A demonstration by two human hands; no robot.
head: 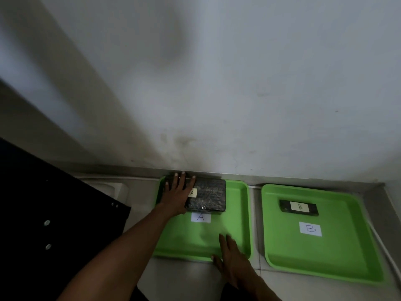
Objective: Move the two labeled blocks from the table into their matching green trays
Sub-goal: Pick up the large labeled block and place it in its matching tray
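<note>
Block A (208,195): dark, lying in the far part of tray A (236,216), beyond its paper label.
Left hand (176,193): spread flat on block A's left end, fingers extended.
Right hand (231,257): flat and unclenched on tray A's near rim, holding nothing.
Block B (299,207): inside tray B (338,253), right of tray A.

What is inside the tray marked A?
The tray marked A holds the dark block A at its far side, with the left hand flat on it. A paper A label lies nearer. The block hides the floor beneath.
</note>
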